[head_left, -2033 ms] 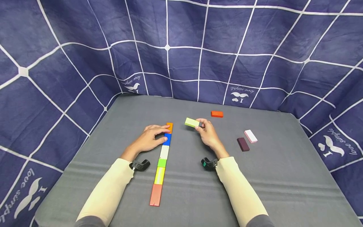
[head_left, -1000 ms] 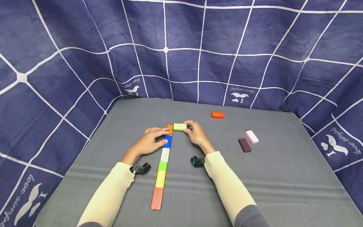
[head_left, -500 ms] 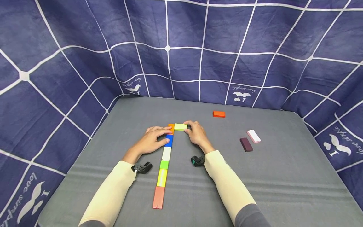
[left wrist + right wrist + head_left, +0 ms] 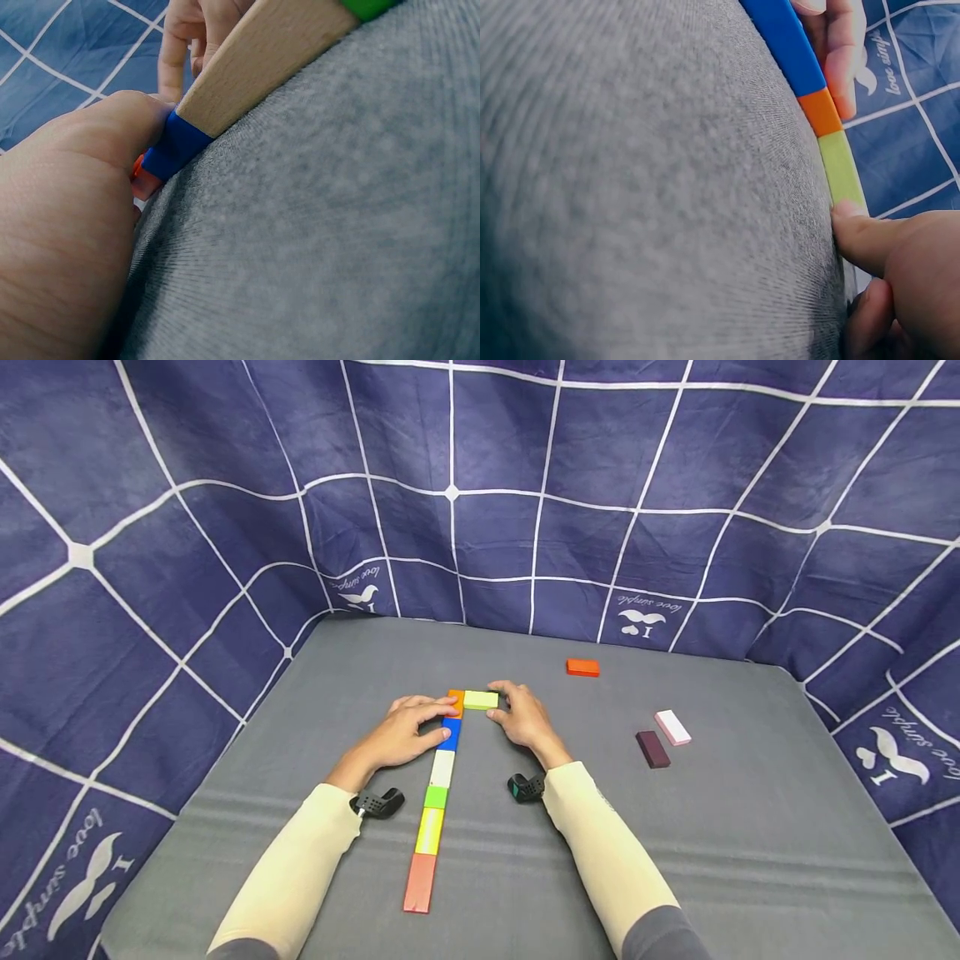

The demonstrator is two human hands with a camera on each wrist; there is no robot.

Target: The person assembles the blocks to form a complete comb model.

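My left hand and right hand, apart.
Left rests on orange block and blue block; right straddles lime block, whether pinching I cannot tell.

I am working in what is looking like a small, curtained-off recording corner, and the hangings are hiding whether a home, a lab or an office is lying beyond. Navy cloth with a white grid is hanging behind my grey fabric-covered table and closing in its left and right sides. Moustache prints and "love simple" lettering are giving that cloth a household look. Faint folds are crossing the tabletop. I am wearing a black device on each wrist, which is suggesting a filming setup.
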